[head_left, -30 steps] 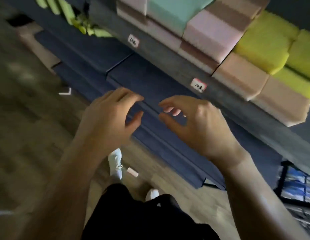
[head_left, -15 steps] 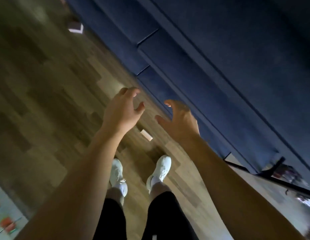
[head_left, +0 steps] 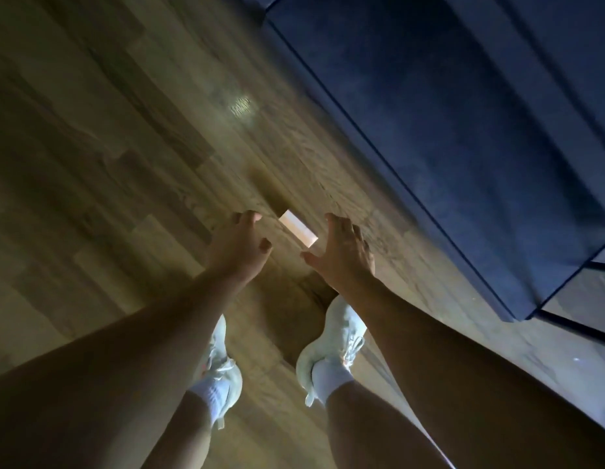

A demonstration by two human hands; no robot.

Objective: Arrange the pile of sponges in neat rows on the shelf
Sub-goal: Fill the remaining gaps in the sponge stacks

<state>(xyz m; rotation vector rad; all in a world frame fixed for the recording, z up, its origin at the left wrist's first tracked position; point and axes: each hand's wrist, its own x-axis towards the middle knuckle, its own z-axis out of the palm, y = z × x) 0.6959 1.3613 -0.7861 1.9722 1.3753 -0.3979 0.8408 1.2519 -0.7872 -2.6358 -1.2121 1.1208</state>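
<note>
change: gaze drops to pale pink rectangular foam sponge [head_left: 298, 232] on wooden floor [head_left: 125, 164]
left hand [head_left: 241, 247] + right hand [head_left: 341, 252]: flanking it, fingers loose, empty
means: stray pickup, probably

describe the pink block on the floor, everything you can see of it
The pink block is a small, pale pink rectangular slab, plain and slightly blurred, probably a sponge. It lies flat on the wood floor, its long side running diagonally in the frame. It sits between the left hand and the right hand, which reach toward it; neither appears to touch it. Only the floor seems to touch it.
</note>
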